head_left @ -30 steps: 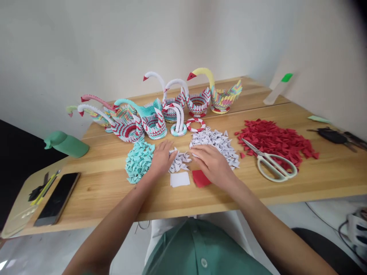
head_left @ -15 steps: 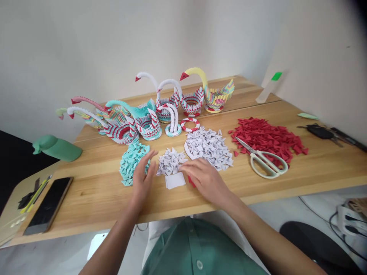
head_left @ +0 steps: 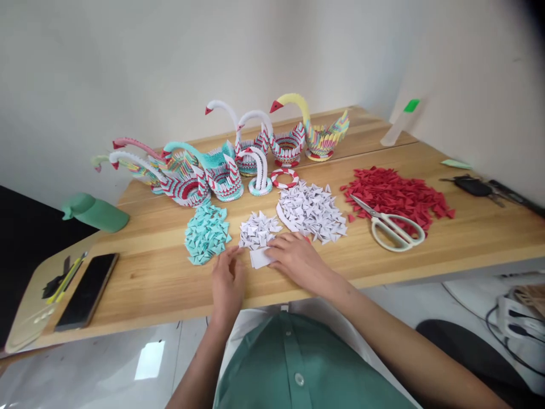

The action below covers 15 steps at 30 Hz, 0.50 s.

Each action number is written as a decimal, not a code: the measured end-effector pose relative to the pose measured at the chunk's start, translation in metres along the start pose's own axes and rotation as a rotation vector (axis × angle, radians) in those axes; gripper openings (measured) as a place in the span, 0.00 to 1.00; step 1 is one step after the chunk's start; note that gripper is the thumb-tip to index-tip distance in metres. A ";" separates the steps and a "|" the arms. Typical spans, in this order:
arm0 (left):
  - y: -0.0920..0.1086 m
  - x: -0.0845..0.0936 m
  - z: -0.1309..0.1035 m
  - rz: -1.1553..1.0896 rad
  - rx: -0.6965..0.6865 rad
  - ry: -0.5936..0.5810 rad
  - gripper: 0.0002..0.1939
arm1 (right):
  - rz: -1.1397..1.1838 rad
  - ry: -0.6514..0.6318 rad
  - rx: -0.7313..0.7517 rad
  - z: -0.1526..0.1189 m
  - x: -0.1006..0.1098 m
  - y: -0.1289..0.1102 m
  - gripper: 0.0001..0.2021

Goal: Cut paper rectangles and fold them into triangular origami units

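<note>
A small stack of white paper slips [head_left: 259,258] lies near the table's front edge. My right hand [head_left: 296,258] is at the right end of the slips, its fingers pinching the edge of the top one. My left hand [head_left: 227,281] rests on the wood left of the slips, fingers loosely bent and apart, with nothing seen in them. Just behind the slips is a small pile of folded white paper triangles [head_left: 258,230]. A turquoise pile of triangles [head_left: 208,234] sits behind my left hand. Farther right spreads a larger white pile [head_left: 313,211].
Scissors [head_left: 389,227] lie against a red pile of triangles [head_left: 395,196]. Several folded-paper swans [head_left: 287,145] stand along the back, near a red-and-white ring [head_left: 285,178]. On the left are a phone [head_left: 87,291] and a green bottle [head_left: 96,212]; keys [head_left: 472,185] lie far right.
My left hand has come down from beside the turquoise pile to the table near the slips. My right hand has moved onto the slips' right edge. The view has shifted slightly.
</note>
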<state>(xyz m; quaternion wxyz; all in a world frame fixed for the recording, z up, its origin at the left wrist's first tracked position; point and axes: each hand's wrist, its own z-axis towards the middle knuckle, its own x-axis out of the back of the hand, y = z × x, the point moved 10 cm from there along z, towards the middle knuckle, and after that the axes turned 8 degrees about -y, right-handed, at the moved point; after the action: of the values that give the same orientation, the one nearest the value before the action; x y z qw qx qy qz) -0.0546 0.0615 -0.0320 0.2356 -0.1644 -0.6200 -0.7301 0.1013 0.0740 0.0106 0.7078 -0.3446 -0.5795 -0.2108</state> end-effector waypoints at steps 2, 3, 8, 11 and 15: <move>0.004 -0.003 0.004 0.020 -0.023 -0.008 0.13 | 0.007 -0.002 0.002 0.001 -0.003 0.001 0.07; 0.007 -0.005 0.006 0.030 -0.036 -0.017 0.13 | 0.010 0.000 -0.001 0.000 -0.005 0.002 0.06; 0.012 -0.011 0.009 -0.043 -0.072 -0.053 0.10 | 0.034 0.032 -0.019 -0.003 -0.009 0.004 0.05; 0.006 -0.007 0.007 -0.111 -0.040 -0.044 0.10 | 0.144 0.130 0.060 -0.011 0.019 -0.017 0.06; -0.003 0.004 0.003 -0.210 0.019 0.027 0.09 | 0.491 0.188 0.301 -0.042 0.083 -0.069 0.13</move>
<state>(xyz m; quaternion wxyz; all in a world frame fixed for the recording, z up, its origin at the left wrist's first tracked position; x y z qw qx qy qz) -0.0593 0.0642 -0.0319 0.1677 -0.0865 -0.6377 -0.7468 0.1017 0.0054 0.1040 0.8313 -0.3445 -0.4356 0.0237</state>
